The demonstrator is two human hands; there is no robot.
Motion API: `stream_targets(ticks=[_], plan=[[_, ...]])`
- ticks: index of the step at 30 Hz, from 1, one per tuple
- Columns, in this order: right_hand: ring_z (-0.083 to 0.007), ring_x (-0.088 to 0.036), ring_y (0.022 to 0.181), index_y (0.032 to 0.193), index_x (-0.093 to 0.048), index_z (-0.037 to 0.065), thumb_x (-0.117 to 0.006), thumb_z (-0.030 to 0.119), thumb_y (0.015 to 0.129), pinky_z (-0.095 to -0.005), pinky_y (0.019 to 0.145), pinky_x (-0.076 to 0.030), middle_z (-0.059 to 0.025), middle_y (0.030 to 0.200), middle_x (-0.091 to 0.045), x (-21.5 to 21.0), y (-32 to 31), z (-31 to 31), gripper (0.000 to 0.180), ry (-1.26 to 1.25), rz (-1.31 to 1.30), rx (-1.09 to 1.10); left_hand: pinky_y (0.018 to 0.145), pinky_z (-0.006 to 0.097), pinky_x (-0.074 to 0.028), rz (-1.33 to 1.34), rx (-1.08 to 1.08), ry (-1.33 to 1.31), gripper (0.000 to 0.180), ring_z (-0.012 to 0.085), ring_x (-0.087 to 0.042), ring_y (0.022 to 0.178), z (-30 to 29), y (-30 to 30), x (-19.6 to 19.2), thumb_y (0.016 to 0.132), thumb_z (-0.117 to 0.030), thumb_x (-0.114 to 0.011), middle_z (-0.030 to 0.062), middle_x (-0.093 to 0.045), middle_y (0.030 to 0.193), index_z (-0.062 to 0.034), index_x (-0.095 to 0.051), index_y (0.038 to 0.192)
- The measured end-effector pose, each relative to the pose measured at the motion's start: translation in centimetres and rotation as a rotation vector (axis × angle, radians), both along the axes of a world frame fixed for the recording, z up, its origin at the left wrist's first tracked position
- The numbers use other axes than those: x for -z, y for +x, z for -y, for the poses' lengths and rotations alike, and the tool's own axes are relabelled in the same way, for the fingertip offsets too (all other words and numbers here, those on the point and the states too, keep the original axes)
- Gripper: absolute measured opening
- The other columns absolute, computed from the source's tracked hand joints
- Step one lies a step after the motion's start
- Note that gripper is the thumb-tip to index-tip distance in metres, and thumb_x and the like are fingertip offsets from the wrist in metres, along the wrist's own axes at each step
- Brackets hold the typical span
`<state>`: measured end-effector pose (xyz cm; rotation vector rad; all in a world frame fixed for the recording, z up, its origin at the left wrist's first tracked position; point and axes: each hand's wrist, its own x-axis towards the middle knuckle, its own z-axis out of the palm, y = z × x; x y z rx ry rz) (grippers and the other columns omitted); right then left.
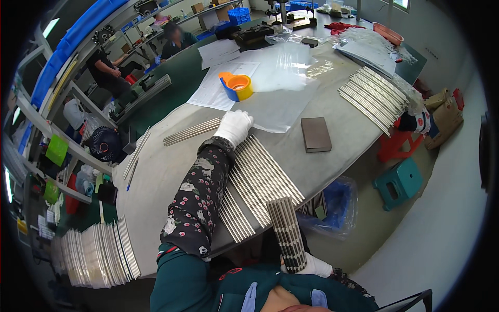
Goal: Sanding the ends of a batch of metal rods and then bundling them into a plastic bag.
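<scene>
My left hand point(235, 128), in a white glove, reaches across the grey-covered table with its fingers curled closed. It lies at the far end of a row of slim silvery metal rods point(262, 179); what it grips, if anything, is hidden. A few more rods point(191, 132) lie just left of it. Close to my body, my right hand point(313, 266), also gloved in white, is wrapped round the lower end of a thick bundle of metal rods point(287, 234). The bundle stands up at a tilt beside the table's near edge.
On the table point(156, 179) are a brown block point(316, 135), a yellow-and-blue tape roll point(237, 87), printed sheets point(221, 83) and plastic film. Rod stacks sit at far right point(374, 99) and near left point(99, 255). A lined blue bin point(338, 208) and teal stool point(399, 183) stand right.
</scene>
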<state>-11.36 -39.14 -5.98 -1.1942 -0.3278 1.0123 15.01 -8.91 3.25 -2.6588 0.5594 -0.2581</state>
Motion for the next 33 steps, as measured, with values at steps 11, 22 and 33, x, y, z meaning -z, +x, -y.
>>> stream_targets(ticks=[11,22,33], plan=[[-0.0087,-0.058,0.075,0.093,-0.06,0.003,-0.074,0.012,0.068,-0.0253,0.073,-0.048,-0.0005,0.08,-0.062,-2.8,-0.2,-1.8,0.031,0.017,-0.116,-0.128,0.054,0.036,-0.042,1.024,0.182,-0.043,0.025,0.0263,-0.049,0.062,-7.8,-20.1,-18.5,0.065,-0.011,-0.071,0.0049,-0.043,0.066,-0.0099,-0.047,0.07],[-0.0122,-0.058,0.074,0.101,-0.057,0.001,-0.072,0.004,0.063,-0.0257,0.07,-0.047,-0.0043,0.081,-0.061,-3.5,0.0,-6.2,0.041,0.141,-0.324,-0.483,0.049,0.035,-0.046,0.105,-0.211,-0.324,0.015,0.0221,-0.055,0.055,-3.8,-33.7,1.6,0.076,-0.019,-0.059,0.004,-0.048,0.061,-0.0123,-0.048,0.068],[-0.0133,-0.058,0.075,0.106,-0.055,0.001,-0.072,0.002,0.062,-0.0247,0.068,-0.047,-0.0063,0.082,-0.061,-3.7,-0.2,-6.9,0.047,0.057,-0.414,-0.528,0.075,0.039,-0.048,-0.442,-0.534,-0.799,0.023,0.033,-0.059,0.089,-4.5,-33.8,-1.5,0.08,-0.016,-0.062,0.0102,-0.061,0.097,-0.0119,-0.058,0.102]])
